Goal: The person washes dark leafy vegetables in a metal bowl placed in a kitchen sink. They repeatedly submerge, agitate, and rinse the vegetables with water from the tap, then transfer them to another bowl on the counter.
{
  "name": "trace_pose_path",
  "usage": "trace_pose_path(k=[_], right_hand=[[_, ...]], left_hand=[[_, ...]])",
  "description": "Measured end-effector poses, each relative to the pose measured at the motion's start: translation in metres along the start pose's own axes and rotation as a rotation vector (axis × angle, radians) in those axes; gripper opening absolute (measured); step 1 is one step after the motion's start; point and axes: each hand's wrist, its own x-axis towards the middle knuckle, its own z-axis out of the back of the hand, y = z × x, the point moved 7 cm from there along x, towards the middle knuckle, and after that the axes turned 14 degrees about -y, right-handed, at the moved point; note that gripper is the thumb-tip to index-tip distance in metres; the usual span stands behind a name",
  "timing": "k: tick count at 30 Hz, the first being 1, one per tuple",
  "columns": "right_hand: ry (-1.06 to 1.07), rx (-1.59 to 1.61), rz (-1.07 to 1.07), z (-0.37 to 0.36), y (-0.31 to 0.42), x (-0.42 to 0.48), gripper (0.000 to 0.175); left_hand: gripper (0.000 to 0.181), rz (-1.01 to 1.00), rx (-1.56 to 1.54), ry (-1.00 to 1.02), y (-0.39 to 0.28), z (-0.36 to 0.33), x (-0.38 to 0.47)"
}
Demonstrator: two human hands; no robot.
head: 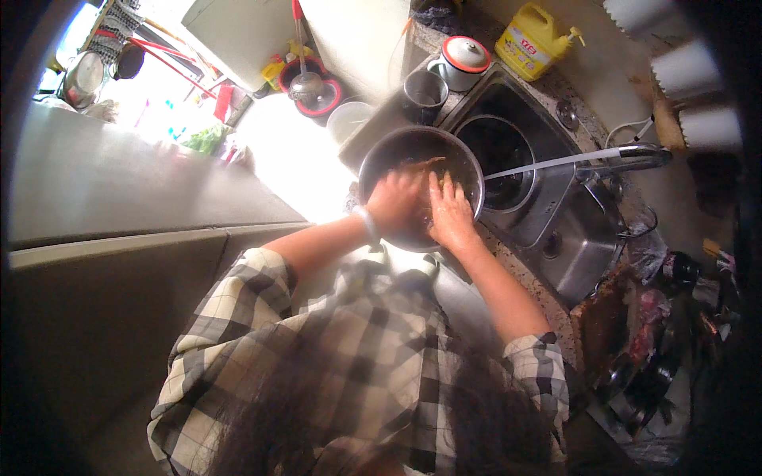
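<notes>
Both my hands are inside a round metal basin (381, 143) with dark brownish liquid in it. My left hand (396, 199) is blurred at the left of the basin, a pale bangle (367, 225) around its wrist; its fingertips do not show clearly. My right hand (450, 208) reaches in over the near right rim, fingers stretched and apart, their tips at the liquid. A thin brown piece (430, 161) shows just beyond the fingers; I cannot tell what it is. Whether anything lies under either palm is hidden.
A running faucet (646, 156) sends a water stream (553, 163) toward the basin's right rim, above a steel double sink (550, 202) with a dark round pan (494, 160). Behind stand a metal cup (425, 92), a lidded enamel pot (464, 65) and a yellow pump jug (533, 44).
</notes>
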Motion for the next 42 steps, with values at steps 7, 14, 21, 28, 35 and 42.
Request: trace_pose_path(k=[7,14,21,28,35,42], right_hand=[[-0.030,0.193,-0.327,-0.023,-0.023,0.029,0.045],[-0.329,1.331,-0.748,-0.033,-0.029,0.030,0.058],[-0.633,1.118,-0.448,-0.013,0.036,0.018,0.051],[-0.525,1.091,-0.586,-0.019,0.000,0.038,0.043],[-0.578,0.969,-0.726,-0.036,0.019,0.021,0.041],[-0.683,0.918,-0.587,-0.019,-0.029,0.043,0.027]], left_hand=[[0.052,0.250,-0.162,0.115,0.020,-0.016,0.022],[0.038,0.399,-1.234,-0.080,0.024,-0.016,0.027],[0.025,0.923,-2.137,-0.026,0.016,-0.049,0.014],[0.034,0.273,-0.832,-0.172,0.016,-0.039,0.007],[0.039,1.159,-2.060,0.086,0.012,-0.062,-0.003],[0.038,0.867,-1.456,-0.035,0.013,-0.013,0.003]])
